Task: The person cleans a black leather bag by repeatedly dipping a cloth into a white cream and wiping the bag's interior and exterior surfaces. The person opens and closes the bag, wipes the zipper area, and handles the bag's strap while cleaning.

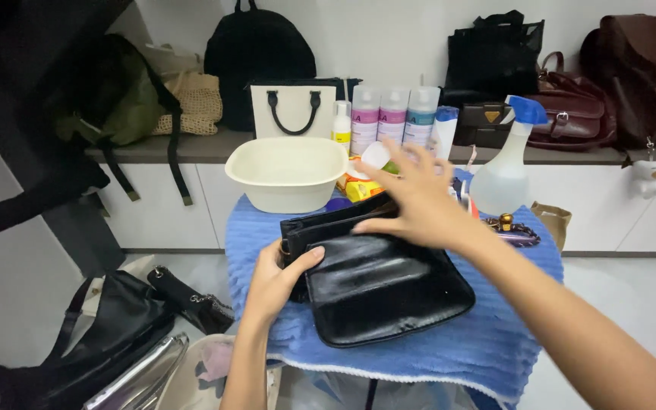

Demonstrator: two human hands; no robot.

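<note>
**Black bag held flat on the blue towel, bottles close behind**

Nearest the camera the left hand point(279, 281) comes up from below and clamps the near-left edge of the black leather bag point(377, 277), thumb lying on top and fingers tucked underneath — a closed grip on the bag. The right hand point(419, 199) is spread open, fingers fanned, with its thumb side resting on the bag's upper flap; it grips nothing, it only presses or brushes there.

The bag lies flat in the middle of the blue towel point(495, 342), which covers a small raised surface. Its long axis runs from the upper left, where the flap and opening sit near the left hand, down toward the lower right, where the rounded bottom points. The glossy face is turned up.

What could go wrong, as I judge it: the towel hangs over the edges of its support, so a pull on the bag could drag the cloth and whatever stands on it. Just behind the bag stand a cream basin point(286, 173) and a clear spray bottle point(504, 171) with a blue trigger — a wide sweep of the open right hand could tip the bottle onto the leather. The row of tall bottles point(392, 118) on the shelf is further back and safer. More bags point(115, 334) lie on the floor to the left, beneath the towel's edge.
</note>
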